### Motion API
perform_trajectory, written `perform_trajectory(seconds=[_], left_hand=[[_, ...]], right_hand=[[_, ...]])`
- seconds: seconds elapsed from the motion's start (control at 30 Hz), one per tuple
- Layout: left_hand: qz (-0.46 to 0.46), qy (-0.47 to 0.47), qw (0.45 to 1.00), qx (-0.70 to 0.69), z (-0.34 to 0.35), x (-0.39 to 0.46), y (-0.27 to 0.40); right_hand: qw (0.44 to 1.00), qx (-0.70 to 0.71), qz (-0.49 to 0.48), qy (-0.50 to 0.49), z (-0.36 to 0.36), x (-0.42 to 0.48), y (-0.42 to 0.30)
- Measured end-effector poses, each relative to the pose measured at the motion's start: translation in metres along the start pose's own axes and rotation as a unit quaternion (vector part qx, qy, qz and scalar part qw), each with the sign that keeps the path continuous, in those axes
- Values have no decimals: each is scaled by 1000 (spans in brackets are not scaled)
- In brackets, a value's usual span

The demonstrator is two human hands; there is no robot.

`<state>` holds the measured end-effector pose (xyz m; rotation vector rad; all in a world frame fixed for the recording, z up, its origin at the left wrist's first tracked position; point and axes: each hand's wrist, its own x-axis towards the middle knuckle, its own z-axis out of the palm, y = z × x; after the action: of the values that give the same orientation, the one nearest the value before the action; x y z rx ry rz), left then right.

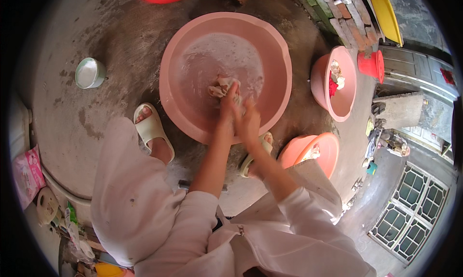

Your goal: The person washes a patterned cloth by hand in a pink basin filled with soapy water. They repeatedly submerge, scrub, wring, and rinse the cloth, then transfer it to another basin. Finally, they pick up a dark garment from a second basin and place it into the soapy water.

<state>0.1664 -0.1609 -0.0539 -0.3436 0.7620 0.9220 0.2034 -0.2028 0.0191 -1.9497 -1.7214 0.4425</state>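
A large pink plastic basin (168,71) holding cloudy, sudsy water stands on the floor between my feet. Over its near half, both hands are close together on a wet, light-coloured cloth (219,89). My left hand (228,99) grips the cloth, which bunches out beyond the fingers above the water. Pressed in from the right, my right hand (249,119) is blurred and closed around the cloth's other part. The fingers partly hide the cloth.
A small tub of white powder (86,73) stands at the left. To the right are a pink basin (320,78) with clothes, an orange basin (332,150) with cloth inside, and a red bucket (369,64). Stacked bricks (343,27) lie at the upper right. My sandalled feet flank the large basin.
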Motion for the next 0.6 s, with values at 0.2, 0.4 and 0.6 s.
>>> perform_trajectory(seconds=[0.2, 0.4, 0.6], left_hand=[[26, 78, 996, -36, 29, -12, -31], [0, -79, 997, -13, -36, 14, -4], [36, -33, 999, 0, 2, -3, -15]], right_hand=[[978, -111, 170, -38, -3, 50, 42], [996, -88, 2, -5, 9, -7, 10], [992, -101, 64, -37, 1, 37, 30]])
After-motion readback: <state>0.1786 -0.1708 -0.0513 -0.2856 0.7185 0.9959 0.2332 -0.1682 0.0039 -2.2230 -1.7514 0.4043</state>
